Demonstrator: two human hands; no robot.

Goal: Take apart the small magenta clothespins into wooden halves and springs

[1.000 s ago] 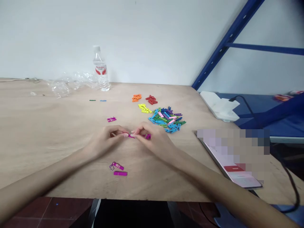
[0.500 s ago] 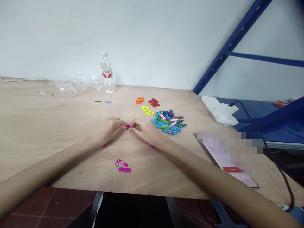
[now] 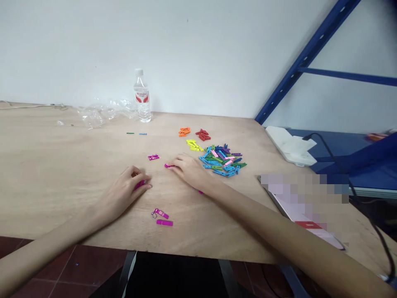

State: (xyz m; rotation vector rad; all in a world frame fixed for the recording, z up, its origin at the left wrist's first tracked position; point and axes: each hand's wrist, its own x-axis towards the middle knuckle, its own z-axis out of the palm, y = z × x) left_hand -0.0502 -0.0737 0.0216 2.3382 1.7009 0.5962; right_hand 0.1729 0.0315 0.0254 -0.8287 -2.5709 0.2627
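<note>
One small magenta wooden clothespin (image 3: pixel 139 184) sits in the narrow left grip (image 3: pixel 127 191): light, stiff, best pinched at its lever ends. Right grip (image 3: pixel 189 169) lies open beside a second clothespin (image 3: pixel 168 166).

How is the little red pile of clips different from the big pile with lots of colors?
The red pile of mini clothespins is small and all one color, while the mixed pile is much bigger, with blue, green, purple and pink clips. The red pile also sits closer to the wall than the mixed pile. Both lie on the wooden table top.
</note>
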